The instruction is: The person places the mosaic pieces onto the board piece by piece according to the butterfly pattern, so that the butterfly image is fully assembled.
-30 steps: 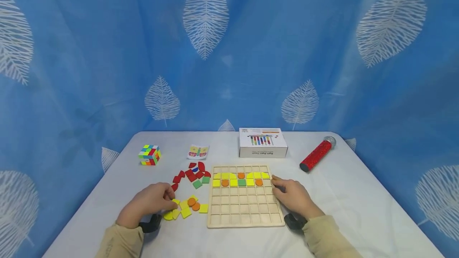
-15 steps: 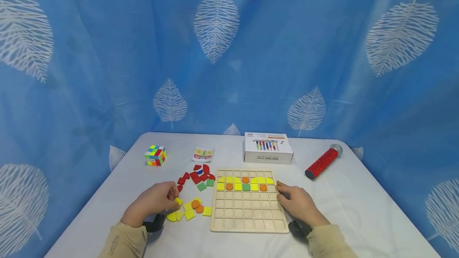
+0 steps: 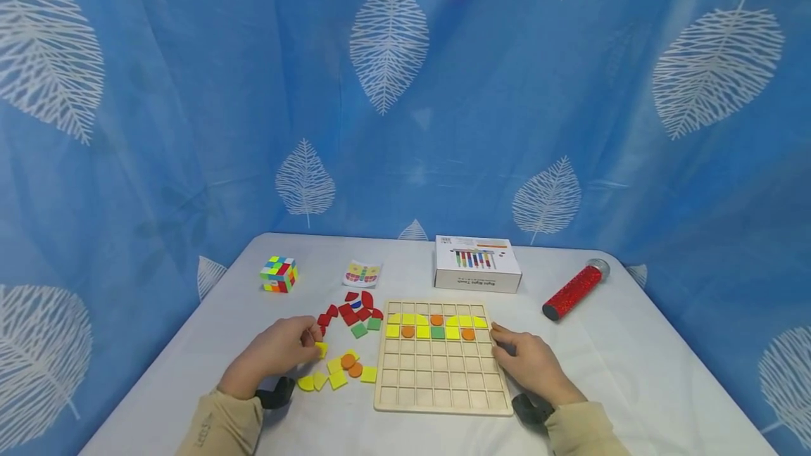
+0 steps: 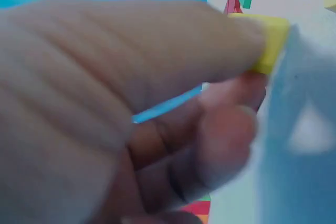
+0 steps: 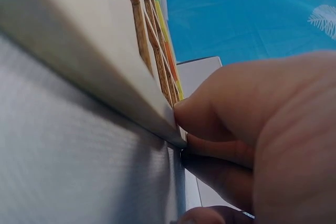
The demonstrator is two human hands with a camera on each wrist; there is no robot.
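i see a wooden grid board (image 3: 440, 378) as the clock's centre, twelve pointing away from the person. at nine o'clock, the left hand (image 3: 279, 350) pinches a yellow tile (image 4: 275, 40) closely between thumb and fingers. at three, the right hand (image 3: 529, 364) touches the board's edge with thumb and fingertips; i cannot tell whether they grip it. loose yellow tiles (image 3: 338, 378) lie near nine, red tiles (image 3: 348, 314) at ten, a white box (image 3: 477, 280) towards one.
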